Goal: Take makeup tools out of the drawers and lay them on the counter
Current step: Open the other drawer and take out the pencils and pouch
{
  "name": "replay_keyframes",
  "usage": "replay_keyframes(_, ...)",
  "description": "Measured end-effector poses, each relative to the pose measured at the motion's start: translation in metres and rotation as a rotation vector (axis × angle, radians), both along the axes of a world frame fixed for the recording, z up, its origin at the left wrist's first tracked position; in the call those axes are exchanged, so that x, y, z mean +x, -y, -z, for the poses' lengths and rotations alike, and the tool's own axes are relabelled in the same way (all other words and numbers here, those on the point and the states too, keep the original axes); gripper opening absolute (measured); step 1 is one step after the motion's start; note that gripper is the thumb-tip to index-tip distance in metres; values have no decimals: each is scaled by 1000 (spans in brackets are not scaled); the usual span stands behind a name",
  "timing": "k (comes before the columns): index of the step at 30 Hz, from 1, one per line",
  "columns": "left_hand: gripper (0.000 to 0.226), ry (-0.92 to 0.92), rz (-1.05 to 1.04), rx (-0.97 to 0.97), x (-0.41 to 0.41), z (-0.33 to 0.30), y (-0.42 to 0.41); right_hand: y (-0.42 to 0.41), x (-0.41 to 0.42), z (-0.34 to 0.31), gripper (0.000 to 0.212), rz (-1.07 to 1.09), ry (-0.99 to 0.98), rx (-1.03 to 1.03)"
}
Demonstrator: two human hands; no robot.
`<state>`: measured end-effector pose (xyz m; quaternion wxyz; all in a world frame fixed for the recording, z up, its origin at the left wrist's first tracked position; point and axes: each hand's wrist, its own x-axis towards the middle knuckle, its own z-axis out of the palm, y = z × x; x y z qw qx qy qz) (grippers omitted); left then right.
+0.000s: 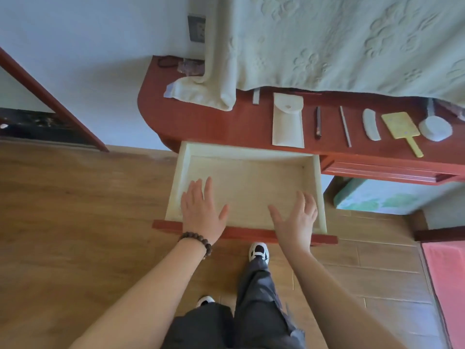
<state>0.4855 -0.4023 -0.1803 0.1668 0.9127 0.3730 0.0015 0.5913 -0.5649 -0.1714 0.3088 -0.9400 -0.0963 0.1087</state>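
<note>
A pale wooden drawer (245, 151) with a red front stands pulled out of the red counter (201, 122), and nothing lies inside it. My left hand (201, 210), with a bead bracelet at the wrist, hovers open over the drawer's front left. My right hand (297, 220) is open over its front right. On the counter lie a white pouch (288, 124), a dark pencil (318, 123), a thin stick (345, 127), a white comb (371, 124), a yellow hand mirror (400, 129) and a round white brush (434, 127).
A pale embossed cloth (327, 46) hangs over the back of the counter, with a folded part on its left end. A second red drawer (387, 171) to the right is shut. My legs and shoes stand on the wooden floor below the drawer. A wall socket (196, 28) sits above the counter.
</note>
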Motion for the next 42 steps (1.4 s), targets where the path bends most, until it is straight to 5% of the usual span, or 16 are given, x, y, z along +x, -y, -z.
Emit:
replay_keyframes(5,111,-17,-145,-12,-64,8,29,21,-73,21,126,172,-101,-85)
replay_keyframes(9,134,-120,-337,-174,-82,21,44,26,-90,32,139,334,-230,-71)
replay_keyframes(17,142,-90,-619,-445,-56,31,45,22,-71,45,138,458,-337,-15)
replay_keyframes(42,140,-99,-609,-365,42,40,-20,-37,35,57,137,409,-397,31)
